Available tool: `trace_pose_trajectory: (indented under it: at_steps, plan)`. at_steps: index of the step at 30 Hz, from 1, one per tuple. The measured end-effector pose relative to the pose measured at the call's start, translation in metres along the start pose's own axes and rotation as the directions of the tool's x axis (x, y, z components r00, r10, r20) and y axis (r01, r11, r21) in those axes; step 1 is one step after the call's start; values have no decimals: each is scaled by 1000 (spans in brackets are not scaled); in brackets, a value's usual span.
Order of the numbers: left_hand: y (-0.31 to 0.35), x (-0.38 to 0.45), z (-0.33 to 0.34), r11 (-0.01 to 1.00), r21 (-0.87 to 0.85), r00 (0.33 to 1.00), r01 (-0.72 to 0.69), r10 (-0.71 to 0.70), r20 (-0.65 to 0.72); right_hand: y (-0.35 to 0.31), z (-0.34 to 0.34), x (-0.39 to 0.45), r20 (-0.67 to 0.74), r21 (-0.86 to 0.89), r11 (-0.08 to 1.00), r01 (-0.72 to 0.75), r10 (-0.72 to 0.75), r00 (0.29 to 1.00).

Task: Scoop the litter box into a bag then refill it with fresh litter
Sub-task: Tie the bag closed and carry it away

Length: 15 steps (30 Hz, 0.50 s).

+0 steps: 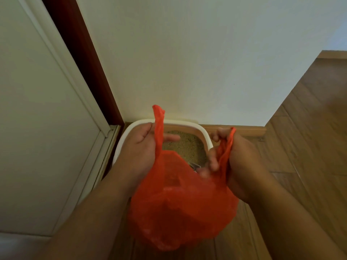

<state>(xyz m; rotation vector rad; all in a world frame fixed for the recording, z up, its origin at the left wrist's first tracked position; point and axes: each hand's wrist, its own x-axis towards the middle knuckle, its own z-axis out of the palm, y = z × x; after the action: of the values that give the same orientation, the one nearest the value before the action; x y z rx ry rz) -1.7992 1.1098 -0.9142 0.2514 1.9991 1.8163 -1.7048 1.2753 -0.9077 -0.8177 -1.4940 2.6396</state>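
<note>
A red plastic bag [180, 199] hangs in the air in front of me, bulging at the bottom. My left hand [139, 147] pinches its left handle, which sticks up above the fingers. My right hand [232, 156] grips the right handle, fingers curled round it. Behind and below the bag stands a white litter box [205, 136] against the wall, with tan litter [185, 145] inside. A small grey object [195, 166], partly hidden by the bag, lies at the near edge of the litter; I cannot tell what it is.
A white wall [187, 62] rises right behind the box. A white door [37, 109] with a dark red frame [80, 53] stands at the left. Wooden floor [309, 128] stretches to the right and near me, with a wooden skirting board [240, 129] along the wall.
</note>
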Motion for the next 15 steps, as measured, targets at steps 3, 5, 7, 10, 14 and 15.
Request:
trace_pose_trajectory:
  at_steps: [3, 5, 7, 10, 14, 15]
  plan:
    - [-7, -2, 0, 999, -16, 994, 38, -36, 103, 2, -3, 5, -25, -194, 980, 53, -59, 998]
    - [-14, 0, 1, 998, 58, 995, 20, -25, 94, 6, -1, 9, -31, -143, 986, 80, -86, 996]
    - [-18, 3, 3, 994, 106, 998, 14, -21, 67, 11, 3, 11, 29, 3, 993, 116, -116, 993]
    - [-19, 5, 5, 993, 115, 997, -5, -4, 79, 15, 9, 11, 178, 95, 987, 126, -141, 974]
    - [-16, -1, 9, 974, 205, 975, -94, 49, 214, 21, 17, 8, 125, -252, 934, 255, -230, 965]
    - [-16, -2, 10, 978, 185, 969, -93, 46, 244, 21, 17, 9, 91, -316, 904, 287, -272, 958]
